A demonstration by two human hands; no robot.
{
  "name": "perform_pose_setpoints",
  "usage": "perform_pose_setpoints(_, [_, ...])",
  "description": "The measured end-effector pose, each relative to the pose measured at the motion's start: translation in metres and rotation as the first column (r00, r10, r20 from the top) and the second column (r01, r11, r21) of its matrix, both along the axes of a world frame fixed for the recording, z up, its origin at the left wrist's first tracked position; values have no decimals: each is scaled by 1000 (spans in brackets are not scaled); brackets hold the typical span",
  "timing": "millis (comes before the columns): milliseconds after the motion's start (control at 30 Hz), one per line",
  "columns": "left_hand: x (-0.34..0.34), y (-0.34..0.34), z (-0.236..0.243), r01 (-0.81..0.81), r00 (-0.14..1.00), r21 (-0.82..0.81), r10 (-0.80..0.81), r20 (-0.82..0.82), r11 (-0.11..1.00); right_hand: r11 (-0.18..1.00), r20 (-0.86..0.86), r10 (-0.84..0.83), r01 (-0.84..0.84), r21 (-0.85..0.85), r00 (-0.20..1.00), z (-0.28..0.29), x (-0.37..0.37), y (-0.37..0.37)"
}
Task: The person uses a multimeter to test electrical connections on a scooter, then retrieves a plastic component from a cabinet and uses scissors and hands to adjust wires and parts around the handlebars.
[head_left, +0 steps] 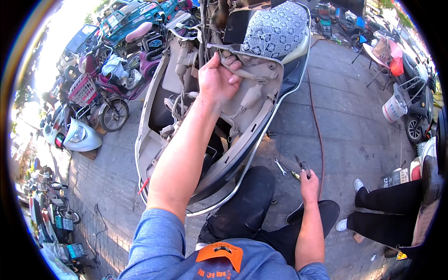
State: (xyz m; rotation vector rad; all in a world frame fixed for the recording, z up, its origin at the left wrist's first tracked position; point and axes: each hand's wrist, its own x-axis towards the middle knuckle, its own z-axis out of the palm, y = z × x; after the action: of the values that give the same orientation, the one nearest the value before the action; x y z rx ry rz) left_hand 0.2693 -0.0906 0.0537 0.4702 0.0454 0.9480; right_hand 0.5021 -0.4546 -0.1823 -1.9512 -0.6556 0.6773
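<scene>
Fabric in mottled blue, one T-shirt (156, 238), comes nearest, with one orange flap (220, 254) on its chest; beyond it are two bent knees in dark trousers (249, 193). One right hand (309, 183) is held out low over the ground, fingers closed on one slim, dark hand tool (304, 166) with two arms, its tips pointing away. Just left of that tool, on grey paving (345, 140), are one shiny metal wrench (280, 167) and one thin rod with a yellow-green handle (295, 176).

Ahead stands one opened scooter body (254, 122), boat-shaped, its matt plastic dusty. One left hand (218, 80) reaches over it, fingers curled around one grey, grimy cable (245, 73) that runs on rightward from the grasp. One pale, blocky connector (252, 96) sits near, right of these fingers. Behind rises one rounded seat cover (275, 30) in patterned cloth.

Off right, two white shoes (342, 225) show beneath a bystander's black trousers (382, 226); farther, one white bucket (394, 108). Parked scooters (114, 112) crowd the far left, too jumbled to count.
</scene>
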Motion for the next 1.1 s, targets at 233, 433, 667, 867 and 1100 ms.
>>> perform_pose_setpoints(233, [15,-20,13,-160,985,25,161,-61,987,1000,31,-24,25,-16,999,-8,3,0])
perform_pose_setpoints(433, [25,-25,20,-367,900,46,367,-234,929,999,-17,-34,34,18,999,-1,4,-9])
perform_pose_setpoints(667, [38,-25,25,-574,497,384,680,-539,723,996,24,-67,66,53,997,3,6,-25])
perform_pose_setpoints(867, [34,-18,20,-383,-235,845,845,-480,373,995,30,-62,60,78,998,5,8,-32])
perform_pose_setpoints(1100, [18,-14,10,-379,117,773,855,-505,509,997,60,-47,43,64,997,7,6,-34])
